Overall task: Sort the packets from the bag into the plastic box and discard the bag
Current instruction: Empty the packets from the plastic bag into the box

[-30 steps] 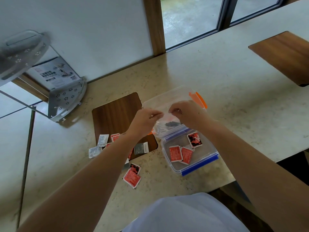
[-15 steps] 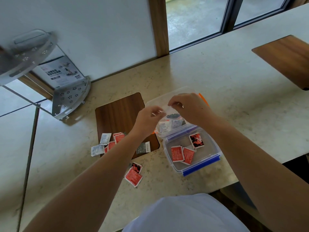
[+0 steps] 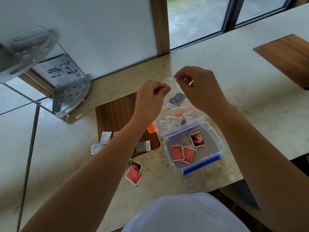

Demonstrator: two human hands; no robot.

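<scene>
While each hand, left (image 3: 151,96), right (image 3: 199,87), pinches the clear bag (image 3: 175,96), loose packets (image 3: 133,174) near plastic box (image 3: 200,166), metal rack (image 3: 70,97) beyond.

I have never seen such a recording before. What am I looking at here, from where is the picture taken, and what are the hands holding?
There is no machine: a person wears a camera on the head, looking down at their own arms. The left hand and right hand each pinch the top edge of a small clear bag with a dark packet inside, above a pale counter. Below it stand two clear plastic boxes: the near one with blue clips holds red packets; the far one with orange clips holds white packets. More red and white packets lie loose at the left, some on a wooden inset.
</scene>
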